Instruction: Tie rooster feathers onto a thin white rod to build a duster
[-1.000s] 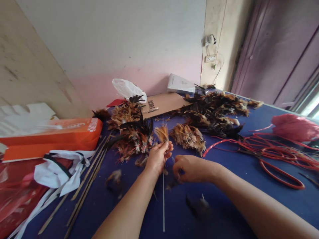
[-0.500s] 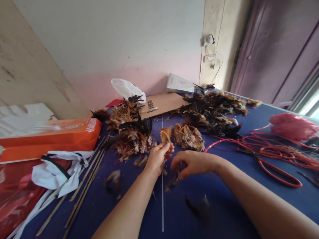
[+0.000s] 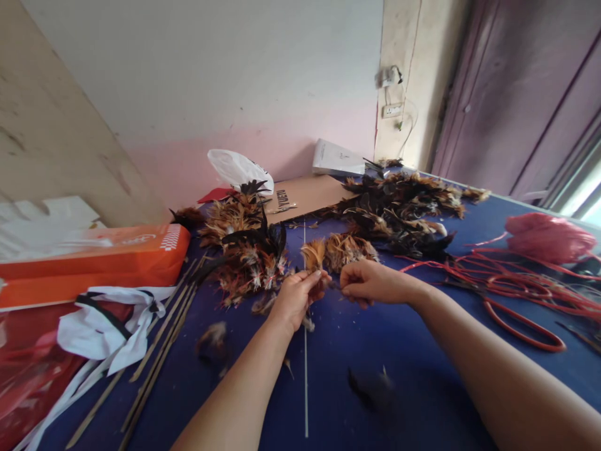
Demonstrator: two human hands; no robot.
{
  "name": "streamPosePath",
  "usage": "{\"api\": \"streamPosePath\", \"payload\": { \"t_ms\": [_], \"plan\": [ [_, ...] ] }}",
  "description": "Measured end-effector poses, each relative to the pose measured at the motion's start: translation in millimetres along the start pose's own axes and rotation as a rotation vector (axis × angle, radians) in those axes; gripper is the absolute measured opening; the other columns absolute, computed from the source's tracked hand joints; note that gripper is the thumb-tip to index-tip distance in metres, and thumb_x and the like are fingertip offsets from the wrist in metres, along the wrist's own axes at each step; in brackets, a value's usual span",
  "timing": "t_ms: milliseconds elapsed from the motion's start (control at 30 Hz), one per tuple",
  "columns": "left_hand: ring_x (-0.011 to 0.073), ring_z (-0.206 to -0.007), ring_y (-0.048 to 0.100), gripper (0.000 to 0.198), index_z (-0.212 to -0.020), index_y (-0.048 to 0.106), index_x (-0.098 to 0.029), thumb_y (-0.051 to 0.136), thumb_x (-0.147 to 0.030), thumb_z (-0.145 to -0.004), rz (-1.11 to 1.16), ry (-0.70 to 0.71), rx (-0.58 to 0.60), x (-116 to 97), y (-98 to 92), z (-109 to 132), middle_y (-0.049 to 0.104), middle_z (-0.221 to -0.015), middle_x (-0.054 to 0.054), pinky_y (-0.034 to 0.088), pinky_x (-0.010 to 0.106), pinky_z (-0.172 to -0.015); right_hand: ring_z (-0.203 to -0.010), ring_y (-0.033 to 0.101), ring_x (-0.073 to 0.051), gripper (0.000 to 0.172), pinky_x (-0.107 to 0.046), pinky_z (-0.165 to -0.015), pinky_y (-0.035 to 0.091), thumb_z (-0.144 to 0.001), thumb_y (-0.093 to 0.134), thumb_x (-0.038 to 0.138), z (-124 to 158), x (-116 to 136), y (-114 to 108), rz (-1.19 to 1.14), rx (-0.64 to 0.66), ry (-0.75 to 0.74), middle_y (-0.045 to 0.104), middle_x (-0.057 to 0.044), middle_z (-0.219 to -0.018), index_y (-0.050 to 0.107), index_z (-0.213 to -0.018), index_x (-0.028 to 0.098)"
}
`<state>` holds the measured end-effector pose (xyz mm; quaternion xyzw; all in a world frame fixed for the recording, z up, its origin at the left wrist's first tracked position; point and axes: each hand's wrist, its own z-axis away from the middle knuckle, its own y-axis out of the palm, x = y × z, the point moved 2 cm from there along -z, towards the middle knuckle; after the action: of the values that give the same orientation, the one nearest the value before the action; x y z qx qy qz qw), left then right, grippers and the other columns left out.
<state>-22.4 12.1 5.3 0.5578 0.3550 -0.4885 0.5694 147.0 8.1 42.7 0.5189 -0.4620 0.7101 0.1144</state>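
Observation:
My left hand [image 3: 295, 299] is closed in a pinch around the lower ends of a small bunch of golden-brown feathers [image 3: 313, 254], whose tips point away from me. Close on its right, my right hand [image 3: 375, 282] has its fingers curled together by the feathers' base. A dark wisp shows between the two hands; I cannot make out what the right fingers hold. Just behind lies a pile of short brown feathers [image 3: 347, 249]. Tied feather bundles [image 3: 258, 260] with pinkish ends rest to the left of my hands.
Dark feathers [image 3: 399, 213] spread at the back right beside a cardboard sheet [image 3: 310, 194]. Scissors with red handles [image 3: 526, 326], red plastic string [image 3: 511, 275] and its ball [image 3: 549, 238] lie right. Thin sticks [image 3: 159, 357], white cloth [image 3: 98, 326] and an orange package [image 3: 141, 250] are left.
My right hand has risen and moved in beside the left hand, its fingers closing. The feather wisp below it no longer shows. My left hand still holds the bunch in place.

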Motion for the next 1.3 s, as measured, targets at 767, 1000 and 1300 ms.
{"api": "streamPosePath", "payload": {
  "t_ms": [767, 1000, 1300],
  "plan": [
    [0.0079, -0.047, 0.053, 0.013, -0.065, 0.069, -0.013, 0.069, -0.026, -0.062, -0.321, -0.034, 0.251, -3, 10.3, 12, 0.062, -0.055, 0.004, 0.041, 0.018, -0.048, -0.042, 0.046, -0.006, 0.013, -0.016, -0.038, 0.033, -0.069, 0.051, 0.019, -2, -8, -11, -0.097, -0.138, 0.005, 0.054, 0.004, -0.054, 0.057, -0.08, 0.016],
    [0.0068, -0.055, 0.057, 0.007, -0.076, 0.065, -0.013, 0.063, -0.016, -0.07, 0.308, -0.023, 0.001, -9, -11.7, -7, 0.061, -0.064, 0.001, 0.045, 0.015, -0.049, -0.038, 0.038, -0.002, 0.024, -0.014, -0.033, 0.025, -0.065, 0.064, 0.033, -5, -29, -27, -0.585, -0.466, 0.093, 0.052, 0.004, -0.055, 0.049, -0.071, 0.016],
    [0.0103, -0.064, 0.061, 0.008, -0.077, 0.064, -0.011, 0.062, -0.017, -0.072, 0.218, -0.071, 0.002, 2, 4.0, 2, 0.067, -0.08, 0.007, 0.046, 0.017, -0.05, -0.04, 0.037, 0.0, 0.021, -0.011, -0.034, 0.024, -0.063, 0.065, 0.021, -11, -17, -12, -1.061, -0.323, 0.05, 0.054, 0.003, -0.063, 0.048, -0.073, 0.016]
  ]
}}
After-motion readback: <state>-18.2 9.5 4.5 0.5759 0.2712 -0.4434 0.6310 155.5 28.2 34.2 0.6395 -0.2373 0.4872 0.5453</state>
